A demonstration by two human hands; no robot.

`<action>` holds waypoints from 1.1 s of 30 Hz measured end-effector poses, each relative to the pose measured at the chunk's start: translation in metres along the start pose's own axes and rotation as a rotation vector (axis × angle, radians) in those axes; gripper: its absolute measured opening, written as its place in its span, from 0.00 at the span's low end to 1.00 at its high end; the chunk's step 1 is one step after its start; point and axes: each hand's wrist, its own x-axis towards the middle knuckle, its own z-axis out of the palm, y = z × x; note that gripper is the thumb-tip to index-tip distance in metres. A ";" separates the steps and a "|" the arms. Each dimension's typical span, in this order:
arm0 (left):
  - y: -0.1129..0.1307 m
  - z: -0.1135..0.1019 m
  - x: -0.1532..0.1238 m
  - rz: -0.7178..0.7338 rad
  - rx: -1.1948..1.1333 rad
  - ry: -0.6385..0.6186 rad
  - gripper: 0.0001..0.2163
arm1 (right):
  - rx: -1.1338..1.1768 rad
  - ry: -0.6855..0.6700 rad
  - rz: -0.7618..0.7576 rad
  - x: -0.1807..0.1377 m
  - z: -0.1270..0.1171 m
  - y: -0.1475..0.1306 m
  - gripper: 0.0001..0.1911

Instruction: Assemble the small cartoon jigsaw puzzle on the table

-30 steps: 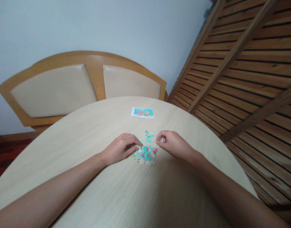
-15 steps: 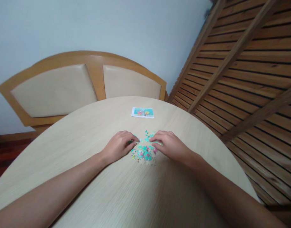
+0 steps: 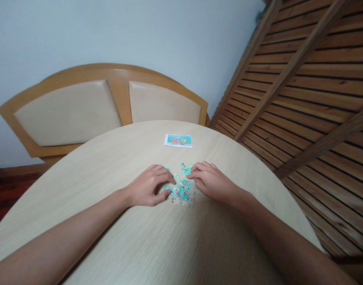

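Observation:
A loose heap of small jigsaw puzzle pieces (image 3: pixel 181 192), mostly turquoise with pink bits and some pale ones, lies on the round wooden table (image 3: pixel 125 237). My left hand (image 3: pixel 150 185) rests at the heap's left side, thumb and fingers apart around its edge, with nothing visibly held. On the other side, my right hand (image 3: pixel 212 180) is bent over the pieces, its index fingertip down near a small turquoise and yellow cluster (image 3: pixel 186 169). Its thumb is separate from the index finger, and no piece shows between them. The other right fingers are partly hidden.
Beyond the pieces lies a picture card (image 3: pixel 178 141) with a pink and a yellow cartoon figure. A wooden bench back with cream pads (image 3: pixel 65 113) stands behind the table, against the pale wall (image 3: pixel 125 31). Slatted wood (image 3: pixel 318 79) rises on the right.
My left hand has shifted slightly toward me and its thumb and fingers have spread wider. My right index finger has stretched out a little, with the hand almost in place.

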 end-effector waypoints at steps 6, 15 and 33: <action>-0.007 -0.005 -0.007 0.035 -0.031 -0.038 0.08 | -0.053 -0.005 0.040 0.000 -0.007 0.007 0.07; -0.007 -0.004 -0.006 0.031 -0.087 -0.009 0.06 | -0.199 0.013 -0.054 0.004 -0.009 0.002 0.09; -0.014 0.002 -0.005 -0.109 0.066 0.109 0.08 | 0.139 0.024 0.038 -0.003 -0.010 0.010 0.07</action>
